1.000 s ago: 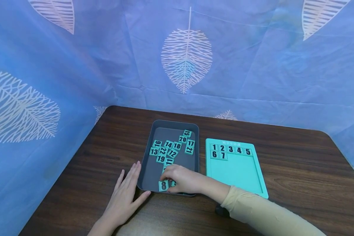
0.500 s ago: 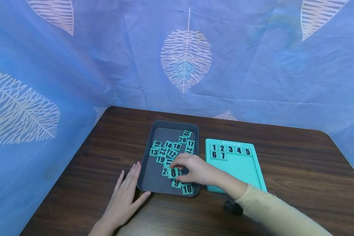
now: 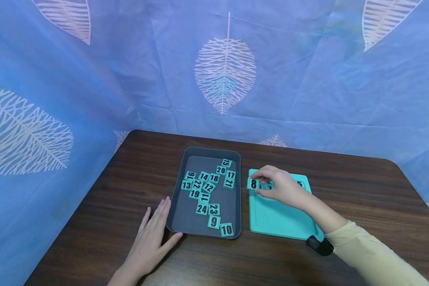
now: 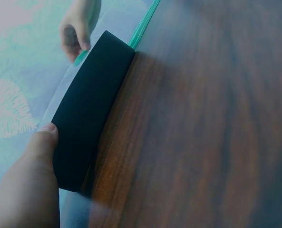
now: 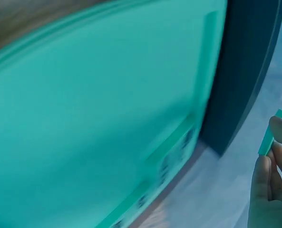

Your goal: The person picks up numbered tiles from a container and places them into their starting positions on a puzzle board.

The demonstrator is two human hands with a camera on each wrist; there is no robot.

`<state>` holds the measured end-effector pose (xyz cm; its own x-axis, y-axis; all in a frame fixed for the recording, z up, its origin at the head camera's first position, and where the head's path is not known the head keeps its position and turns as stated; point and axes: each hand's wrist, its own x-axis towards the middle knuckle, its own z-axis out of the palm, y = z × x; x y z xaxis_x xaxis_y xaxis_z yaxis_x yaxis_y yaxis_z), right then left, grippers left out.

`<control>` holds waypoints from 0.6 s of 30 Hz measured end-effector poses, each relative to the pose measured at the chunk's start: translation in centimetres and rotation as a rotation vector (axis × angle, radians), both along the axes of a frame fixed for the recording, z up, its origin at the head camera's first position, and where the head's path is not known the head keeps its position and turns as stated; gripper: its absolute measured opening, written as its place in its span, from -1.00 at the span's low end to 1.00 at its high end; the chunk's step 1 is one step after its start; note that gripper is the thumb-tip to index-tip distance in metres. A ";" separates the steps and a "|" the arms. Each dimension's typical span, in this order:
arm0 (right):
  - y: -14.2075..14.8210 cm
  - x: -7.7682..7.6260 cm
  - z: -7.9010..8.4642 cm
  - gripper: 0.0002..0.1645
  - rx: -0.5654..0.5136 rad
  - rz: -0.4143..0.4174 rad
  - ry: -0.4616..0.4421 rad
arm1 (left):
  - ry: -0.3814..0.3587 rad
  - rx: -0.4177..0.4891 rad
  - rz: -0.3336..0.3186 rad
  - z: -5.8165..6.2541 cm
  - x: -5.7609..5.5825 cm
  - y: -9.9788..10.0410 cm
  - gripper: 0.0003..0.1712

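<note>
My right hand (image 3: 284, 188) pinches the number 8 tile (image 3: 252, 183) between thumb and fingers, above the upper left edge of the turquoise number board (image 3: 282, 222). In the right wrist view the tile (image 5: 271, 135) appears edge-on, held up off the board. Number tiles sit in the board's top rows, partly covered by this hand; the 5 (image 3: 300, 184) still shows. My left hand (image 3: 146, 240) lies spread flat on the table beside the dark grey tray (image 3: 180, 216), its thumb at the near left corner. The left wrist view has that thumb (image 4: 45, 135) against the tray wall.
Several loose tiles lie scattered in the tray, among them the 9 (image 3: 214, 222), the 10 (image 3: 227, 229) and the 24 (image 3: 201, 209). A black band (image 3: 319, 246) is on the right wrist. Blue leaf-patterned cloth (image 3: 289, 79) hangs behind the brown wooden table (image 3: 371, 198).
My right hand has picked the 8 tile up from the tray's near end and carried it right to over the board. The left hand has stayed in place.
</note>
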<state>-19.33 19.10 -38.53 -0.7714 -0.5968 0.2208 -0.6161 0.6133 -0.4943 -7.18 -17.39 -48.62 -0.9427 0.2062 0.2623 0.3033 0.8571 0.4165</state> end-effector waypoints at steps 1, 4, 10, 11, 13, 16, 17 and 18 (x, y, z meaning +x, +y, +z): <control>0.7 -0.1 -0.2 -0.53 0.005 -0.015 0.004 | -0.004 -0.003 0.001 0.0 0.0 0.0 0.03; 2.6 -0.6 -0.6 -0.55 0.027 -0.064 -0.019 | -0.015 -0.009 0.008 0.0 0.0 0.0 0.03; 5.6 -1.1 -1.5 -0.57 0.098 -0.170 -0.093 | -0.017 -0.011 0.007 0.0 0.0 0.0 0.02; 6.0 -1.2 -1.7 -0.57 0.109 -0.177 -0.098 | -0.018 -0.011 0.007 0.0 0.0 0.0 0.02; 6.6 -1.3 -2.0 -0.58 0.127 -0.184 -0.106 | -0.019 -0.009 0.007 0.0 0.0 0.0 0.02; 7.2 -1.5 -2.5 -0.59 0.143 -0.189 -0.118 | -0.024 -0.004 0.007 0.0 0.0 0.0 0.02; 7.3 -1.5 -2.6 -0.59 0.145 -0.193 -0.126 | -0.025 -0.002 0.006 0.0 0.0 0.0 0.02; 7.5 -1.5 -2.8 -0.59 0.146 -0.194 -0.132 | -0.026 0.001 0.005 0.0 0.0 0.0 0.02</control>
<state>-20.79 26.57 -41.29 -0.8909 -0.4529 0.0333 -0.4159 0.7842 -0.4606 -7.17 -17.36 -48.60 -0.9503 0.2013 0.2376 0.2880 0.8583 0.4246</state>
